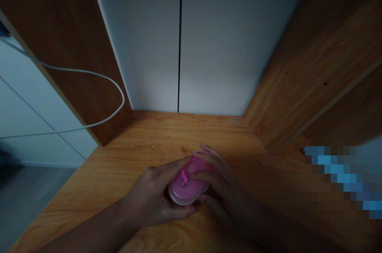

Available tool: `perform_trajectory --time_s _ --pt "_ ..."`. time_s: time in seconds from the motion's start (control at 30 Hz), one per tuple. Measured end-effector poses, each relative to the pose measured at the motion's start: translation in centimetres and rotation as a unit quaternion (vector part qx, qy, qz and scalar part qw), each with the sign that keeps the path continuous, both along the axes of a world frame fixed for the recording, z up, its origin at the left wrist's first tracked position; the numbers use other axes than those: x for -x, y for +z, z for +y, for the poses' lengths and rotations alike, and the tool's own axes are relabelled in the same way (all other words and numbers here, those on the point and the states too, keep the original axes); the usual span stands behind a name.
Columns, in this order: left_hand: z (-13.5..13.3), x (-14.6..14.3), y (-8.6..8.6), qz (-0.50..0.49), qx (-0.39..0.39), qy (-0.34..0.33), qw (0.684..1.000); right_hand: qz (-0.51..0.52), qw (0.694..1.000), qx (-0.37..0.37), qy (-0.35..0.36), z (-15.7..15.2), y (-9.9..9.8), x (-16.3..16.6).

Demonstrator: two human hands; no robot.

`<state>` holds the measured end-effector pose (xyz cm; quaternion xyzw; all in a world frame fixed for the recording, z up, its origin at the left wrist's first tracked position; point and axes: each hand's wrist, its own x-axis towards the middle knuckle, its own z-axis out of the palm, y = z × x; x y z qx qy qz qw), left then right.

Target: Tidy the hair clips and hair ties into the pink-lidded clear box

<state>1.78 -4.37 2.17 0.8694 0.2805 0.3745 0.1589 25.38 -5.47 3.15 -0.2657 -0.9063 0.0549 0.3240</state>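
Note:
Between my two hands is a small pink rounded container (193, 192), oblong, with a paler rim along its near edge. A bright pink curved strip and a small dark mark show on its top. My left hand (155, 193) wraps round its left side, with the thumb at the near edge. From the right, my right hand (223, 187) grips it too, and its fingers lie over the top and far end. The fingers hide the right side and the underside. Whether the container touches the wooden surface beneath, I cannot tell.
Under my hands is a wood-grain tabletop (167, 133). White panels (221, 46) with a dark seam stand behind it, flanked by wooden side boards (68, 46). A white cable (121, 101) loops in from the left. A pixelated blue patch (343, 179) covers the right.

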Motion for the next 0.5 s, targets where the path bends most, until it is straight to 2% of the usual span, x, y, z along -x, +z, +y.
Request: perform_trajectory --time_s 0.23,0.5 --pt "-0.23 -0.16 -0.32 -0.012 -0.026 0.032 0.999 -0.029 0.999 -0.014 0.0 -0.29 0.06 0.13" --pt "-0.78 -0.6 0.07 -0.01 -0.019 0.024 0.999 0.058 0.998 -0.001 -0.021 -0.88 0.01 1.0"
